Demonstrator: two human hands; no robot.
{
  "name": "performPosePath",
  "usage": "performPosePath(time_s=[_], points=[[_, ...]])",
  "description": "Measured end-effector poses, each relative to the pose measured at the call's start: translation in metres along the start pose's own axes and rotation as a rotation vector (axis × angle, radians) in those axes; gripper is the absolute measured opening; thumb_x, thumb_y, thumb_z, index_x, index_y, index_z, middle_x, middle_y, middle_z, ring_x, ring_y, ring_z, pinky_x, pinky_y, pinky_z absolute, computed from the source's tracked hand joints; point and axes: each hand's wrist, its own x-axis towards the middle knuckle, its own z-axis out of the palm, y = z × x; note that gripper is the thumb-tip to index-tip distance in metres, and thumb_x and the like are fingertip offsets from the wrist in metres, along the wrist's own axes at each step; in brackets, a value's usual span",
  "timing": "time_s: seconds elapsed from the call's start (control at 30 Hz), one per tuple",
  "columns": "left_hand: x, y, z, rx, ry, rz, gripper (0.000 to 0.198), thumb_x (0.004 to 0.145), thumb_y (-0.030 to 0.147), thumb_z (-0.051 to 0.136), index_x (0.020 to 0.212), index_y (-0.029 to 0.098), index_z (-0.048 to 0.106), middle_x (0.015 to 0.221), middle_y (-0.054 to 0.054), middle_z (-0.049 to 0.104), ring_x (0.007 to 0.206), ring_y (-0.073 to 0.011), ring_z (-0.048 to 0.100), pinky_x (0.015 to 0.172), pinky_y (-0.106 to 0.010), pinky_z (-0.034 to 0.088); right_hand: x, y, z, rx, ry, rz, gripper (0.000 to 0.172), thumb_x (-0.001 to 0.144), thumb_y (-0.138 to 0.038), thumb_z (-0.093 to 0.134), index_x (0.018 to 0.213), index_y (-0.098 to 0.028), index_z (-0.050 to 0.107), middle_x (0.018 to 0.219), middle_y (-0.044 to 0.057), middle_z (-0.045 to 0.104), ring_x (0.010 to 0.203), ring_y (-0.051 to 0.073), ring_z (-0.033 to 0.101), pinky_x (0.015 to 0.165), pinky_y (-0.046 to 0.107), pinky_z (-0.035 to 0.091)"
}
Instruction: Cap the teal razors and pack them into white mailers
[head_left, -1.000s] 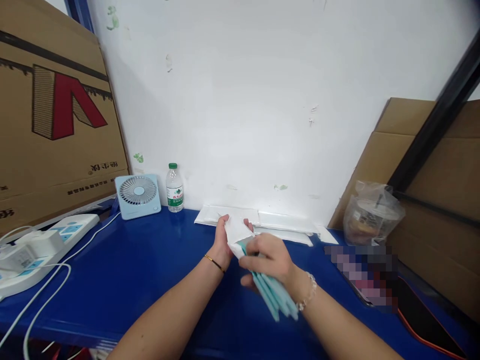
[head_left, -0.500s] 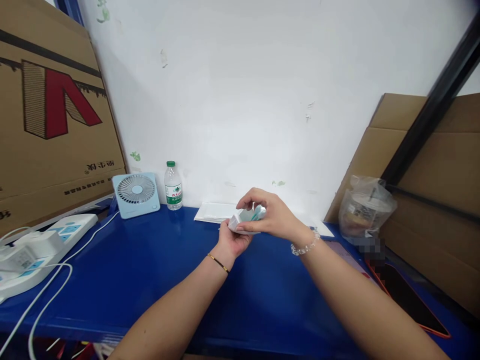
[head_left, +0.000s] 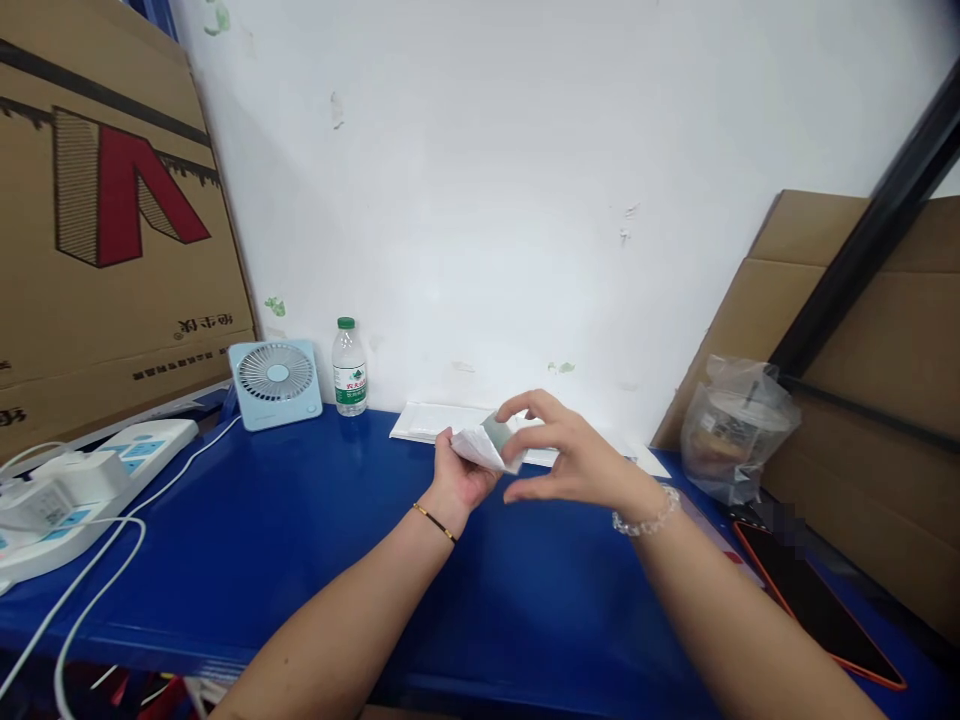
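My left hand (head_left: 456, 474) is closed round a small white packet (head_left: 481, 446) with a pale green edge showing at its top, held above the blue table (head_left: 285, 540). My right hand (head_left: 570, 455) hovers just to the right of the packet, fingers curved and apart, thumb and forefinger close to the packet's upper corner; nothing is gripped in it. A thin gold band sits on my left wrist and a clear bead bracelet on my right. Behind the hands, a flat stack of white packets (head_left: 427, 420) lies against the wall.
A small light-blue fan (head_left: 275, 382) and a water bottle (head_left: 349, 368) stand at the back left. A white power strip (head_left: 82, 480) with cables lies at far left. A bagged drink cup (head_left: 739, 425) and a phone (head_left: 817, 600) sit on the right. Cardboard boxes flank both sides.
A second ago my right hand held a bunch of teal sheets low by the packet; it rose to the packet with them, and now they are out of sight and the hand has come away with fingers apart.
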Motion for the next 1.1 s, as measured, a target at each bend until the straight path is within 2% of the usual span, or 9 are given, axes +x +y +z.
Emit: performPosePath(time_s=[0.07,0.13,0.33,0.5,0.57,0.67,0.8,0.9,1.1], points=[[-0.003,0.001,0.001,0.03,-0.016,0.008,0.04,0.081,0.042,0.04,0.1,0.011,0.056,0.085,-0.011,0.063,0.072,-0.025,0.063,0.061,-0.037,0.051,-0.005,0.0,0.002,-0.007,-0.038,0.0,0.006,0.077,-0.029,0.065,0.078,-0.024,0.067,0.106,0.005,0.058,0.097,0.019,0.055,0.081,0.034,0.046],[-0.006,0.003,0.002,0.053,-0.054,0.022,0.041,0.08,0.043,0.044,0.103,0.012,0.054,0.088,-0.011,0.063,0.073,-0.0252,0.062,0.062,-0.037,0.051,-0.008,0.002,0.007,0.045,-0.031,0.032,0.011,0.083,-0.026,0.057,0.08,-0.023,0.067,0.1,0.005,0.061,0.091,0.018,0.057,0.077,0.032,0.047],[-0.004,0.008,-0.003,0.045,-0.088,0.062,0.039,0.077,0.044,0.047,0.104,0.015,0.053,0.088,-0.008,0.06,0.074,-0.0221,0.061,0.069,-0.037,0.051,-0.014,0.018,0.04,0.095,0.274,0.217,0.009,0.083,-0.025,0.057,0.091,-0.022,0.06,0.091,0.005,0.061,0.079,0.017,0.059,0.067,0.029,0.048],[-0.001,0.01,-0.003,0.079,-0.018,0.092,0.04,0.078,0.05,0.045,0.095,0.015,0.055,0.079,-0.007,0.057,0.063,-0.0187,0.058,0.061,-0.034,0.051,-0.023,0.022,0.059,-0.243,0.203,-0.028,0.011,0.084,-0.029,0.057,0.092,-0.023,0.061,0.095,0.007,0.062,0.102,0.024,0.054,0.085,0.039,0.041],[-0.001,0.011,-0.001,0.088,0.012,0.126,0.042,0.078,0.052,0.045,0.097,0.016,0.054,0.08,-0.006,0.057,0.062,-0.0176,0.057,0.061,-0.034,0.051,-0.025,0.024,0.062,-0.381,0.149,-0.062,0.013,0.083,-0.032,0.058,0.091,-0.022,0.061,0.089,0.007,0.063,0.097,0.025,0.053,0.082,0.038,0.039],[-0.001,0.016,0.003,0.171,0.006,0.251,0.05,0.079,0.059,0.042,0.112,0.022,0.048,0.096,-0.008,0.058,0.075,-0.0199,0.06,0.065,-0.034,0.051,-0.019,0.044,0.064,-0.412,0.26,0.127,0.02,0.088,-0.033,0.049,0.076,-0.02,0.058,0.072,0.005,0.058,0.071,0.018,0.051,0.065,0.029,0.038],[0.006,0.03,-0.001,0.451,0.008,0.467,0.059,0.082,0.063,0.029,0.134,0.037,0.019,0.131,-0.007,0.042,0.11,-0.0203,0.052,0.078,-0.034,0.05,0.002,0.107,0.07,-0.274,0.518,0.604,0.038,0.086,-0.047,0.046,0.06,-0.018,0.048,0.053,-0.002,0.044,0.052,0.011,0.039,0.05,0.024,0.03],[0.018,0.044,-0.013,0.569,0.048,0.457,0.06,0.084,0.059,0.03,0.137,0.038,0.011,0.141,-0.007,0.027,0.12,-0.0186,0.044,0.085,-0.032,0.048,0.02,0.157,0.083,-0.241,0.395,0.834,0.037,0.085,-0.049,0.043,0.079,-0.015,0.055,0.06,-0.001,0.052,0.052,0.011,0.044,0.049,0.023,0.032],[0.044,0.061,-0.037,0.351,0.206,0.212,0.067,0.08,0.047,0.043,0.137,0.021,0.018,0.133,-0.015,0.03,0.114,-0.0221,0.049,0.082,-0.031,0.051,0.021,0.197,0.091,-0.371,0.157,0.878,0.036,0.082,-0.04,0.048,0.091,-0.01,0.064,0.092,0.015,0.064,0.087,0.023,0.057,0.075,0.03,0.041]])
